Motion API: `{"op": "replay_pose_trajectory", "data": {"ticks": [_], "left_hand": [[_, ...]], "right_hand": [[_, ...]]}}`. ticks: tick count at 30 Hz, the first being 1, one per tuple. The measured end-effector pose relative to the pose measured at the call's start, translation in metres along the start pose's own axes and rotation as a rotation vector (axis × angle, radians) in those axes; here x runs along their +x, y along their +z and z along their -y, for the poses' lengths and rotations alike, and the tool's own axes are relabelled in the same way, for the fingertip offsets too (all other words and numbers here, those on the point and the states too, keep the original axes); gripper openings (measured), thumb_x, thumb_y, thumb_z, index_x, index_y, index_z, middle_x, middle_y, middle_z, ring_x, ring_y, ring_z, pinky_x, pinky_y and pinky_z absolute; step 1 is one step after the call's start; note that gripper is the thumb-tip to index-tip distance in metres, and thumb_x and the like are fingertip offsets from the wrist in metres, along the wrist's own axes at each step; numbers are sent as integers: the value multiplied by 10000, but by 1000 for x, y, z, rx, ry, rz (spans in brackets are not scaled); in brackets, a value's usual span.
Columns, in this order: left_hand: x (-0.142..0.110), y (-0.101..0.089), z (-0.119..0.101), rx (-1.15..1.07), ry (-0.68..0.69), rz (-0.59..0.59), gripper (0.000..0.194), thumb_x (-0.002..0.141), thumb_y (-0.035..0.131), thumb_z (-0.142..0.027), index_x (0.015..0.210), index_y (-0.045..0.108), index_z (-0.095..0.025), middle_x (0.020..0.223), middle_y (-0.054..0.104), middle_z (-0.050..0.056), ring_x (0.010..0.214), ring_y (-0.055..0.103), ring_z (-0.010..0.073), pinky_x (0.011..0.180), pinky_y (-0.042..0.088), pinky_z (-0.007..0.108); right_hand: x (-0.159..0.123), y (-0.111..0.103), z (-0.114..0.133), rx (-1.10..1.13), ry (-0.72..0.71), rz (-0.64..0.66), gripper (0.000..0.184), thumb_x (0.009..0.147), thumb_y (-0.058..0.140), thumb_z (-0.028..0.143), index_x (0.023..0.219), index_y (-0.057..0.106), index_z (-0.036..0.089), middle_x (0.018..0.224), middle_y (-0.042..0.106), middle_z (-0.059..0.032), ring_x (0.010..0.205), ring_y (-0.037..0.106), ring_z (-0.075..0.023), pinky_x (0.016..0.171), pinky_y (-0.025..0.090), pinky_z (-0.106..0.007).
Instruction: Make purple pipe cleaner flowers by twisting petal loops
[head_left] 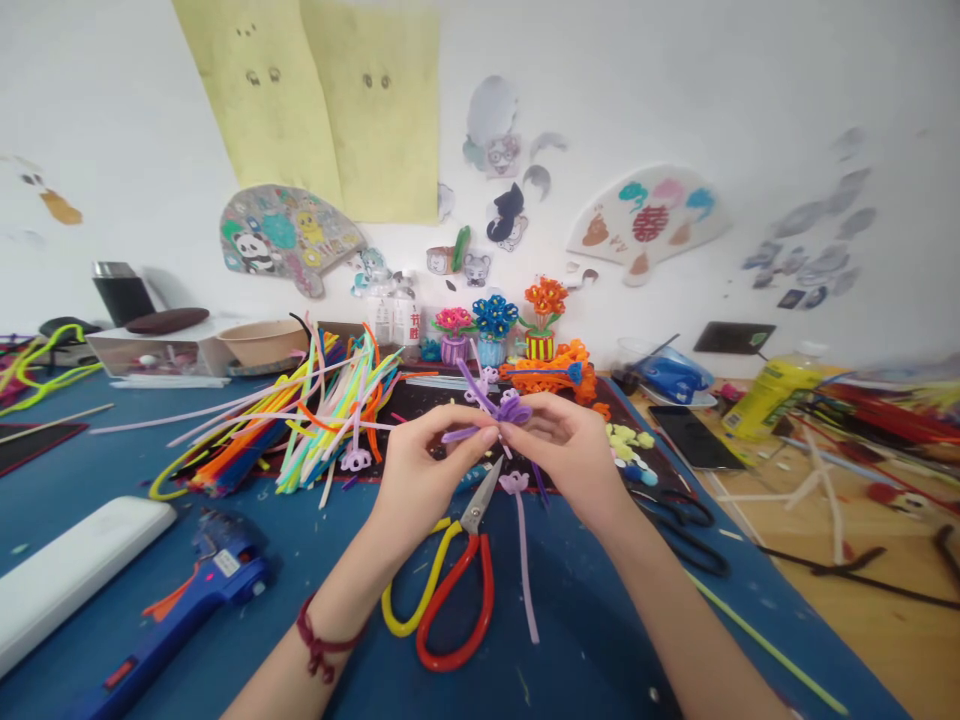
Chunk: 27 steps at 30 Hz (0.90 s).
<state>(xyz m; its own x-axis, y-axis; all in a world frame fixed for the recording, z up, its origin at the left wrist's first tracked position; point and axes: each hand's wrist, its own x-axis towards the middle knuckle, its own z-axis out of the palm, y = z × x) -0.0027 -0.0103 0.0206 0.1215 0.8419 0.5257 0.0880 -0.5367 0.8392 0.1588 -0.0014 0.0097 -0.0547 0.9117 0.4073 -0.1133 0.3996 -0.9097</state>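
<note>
Both my hands meet above the blue mat, pinching a purple pipe cleaner flower [513, 408] with loose stems sticking out. My left hand [431, 455] has thumb and forefinger closed at its left side. On the other side my right hand [574, 445] grips the looped petals, its far fingers partly hidden. Below them lie scissors [478, 512] with one red and one yellow handle, blades pointing up toward the hands. A light purple pipe cleaner flower [514, 483] with a long stem rests just right of the blades.
Bundles of colored pipe cleaners [330, 410] lie left of center. A blue hot glue gun [187, 610] and a white case [75, 570] sit at left. Potted pipe cleaner flowers [495, 325] stand by the wall. Black scissors [686, 525], a phone [696, 437] and a yellow bottle [772, 395] are at right.
</note>
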Motion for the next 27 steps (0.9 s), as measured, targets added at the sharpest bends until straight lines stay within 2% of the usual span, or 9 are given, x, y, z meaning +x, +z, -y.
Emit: {"op": "replay_pose_trajectory", "data": {"ticks": [3,6,10,16,19,27], "left_hand": [[0,-1,1,27,1,1,100,778,712,-257,803,720,-161,792,713,37,701,628,148,636,491,244],[-1,-2,0,75,11,16,119,784,706,-274,813,729,-161,760,707,37,645,597,136,581,462,239],[0,-4,-1,92,6,37,128,785,705,-279,814,735,-158,769,709,46,679,613,149,610,472,243],[3,-5,-1,-196,-153,148,111,763,725,-265,782,729,-156,699,702,25,600,617,121,564,470,207],[4,-5,-3,-262,-181,141,125,756,736,-274,770,728,-150,694,687,19,632,615,116,595,476,201],[1,-6,-4,-379,-171,106,173,786,716,-329,829,737,-162,696,675,23,590,540,79,537,395,171]], "right_hand": [[-1,1,1,-51,11,11,201,702,776,284,834,669,176,786,688,-26,727,657,-168,701,540,-287],[-1,1,1,-45,84,71,241,697,778,332,829,660,168,763,687,-28,725,663,-174,702,546,-296],[0,0,3,-39,167,106,308,700,768,414,835,660,159,737,680,-23,673,658,-165,644,552,-285],[-1,-4,5,-148,165,234,318,809,657,457,731,645,149,669,660,-27,584,634,-151,549,512,-264],[-2,-5,4,-107,144,274,291,821,658,425,733,650,148,649,653,-20,580,615,-138,546,492,-249],[-3,-5,6,-54,147,198,274,798,695,403,705,657,147,600,637,-9,526,590,-125,481,462,-226]]}}
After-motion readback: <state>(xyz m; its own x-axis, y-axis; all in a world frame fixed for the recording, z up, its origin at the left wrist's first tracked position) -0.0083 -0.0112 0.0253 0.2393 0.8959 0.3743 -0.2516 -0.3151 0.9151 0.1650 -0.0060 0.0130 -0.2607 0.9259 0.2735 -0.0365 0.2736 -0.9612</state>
